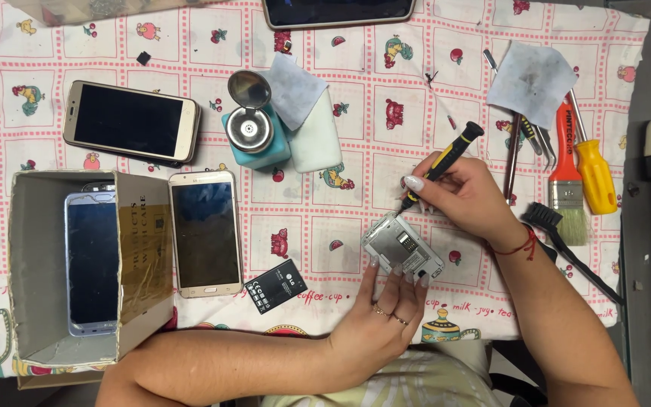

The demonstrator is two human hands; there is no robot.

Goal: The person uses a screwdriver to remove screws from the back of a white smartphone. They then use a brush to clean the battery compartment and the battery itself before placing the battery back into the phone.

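The left hand (382, 313) comes up from six o'clock and pins an opened silver phone (402, 245) flat on the patterned tablecloth (356, 188), its fingertips (398, 269) pressed on the phone's near edge; the phone lies back-up with its inner frame showing, just right of the table's middle. The right hand (465, 196) reaches in from four o'clock and is clenched around a small black-and-yellow screwdriver (446, 160), whose tip touches the phone's upper left corner while its handle slants away toward one o'clock.

At nine o'clock from the opened phone lies a black battery (275, 286); further that way a gold-rimmed phone (205, 234) lies face-up just beside an open cardboard box (39, 271), which holds a pale blue phone (92, 260). At ten o'clock another gold phone (131, 120) lies crosswise; at eleven o'clock a teal pump bottle (254, 132) stands with its metal lid up, touching a white block (315, 139) with a grey wipe (293, 89) draped over it. At two o'clock lie an orange-handled brush (566, 173), a yellow screwdriver (595, 177) and metal tweezers (514, 154); a black brush (559, 241) lies at three o'clock, near the right wrist. A dark tablet (338, 11) sits at the far edge, twelve o'clock.
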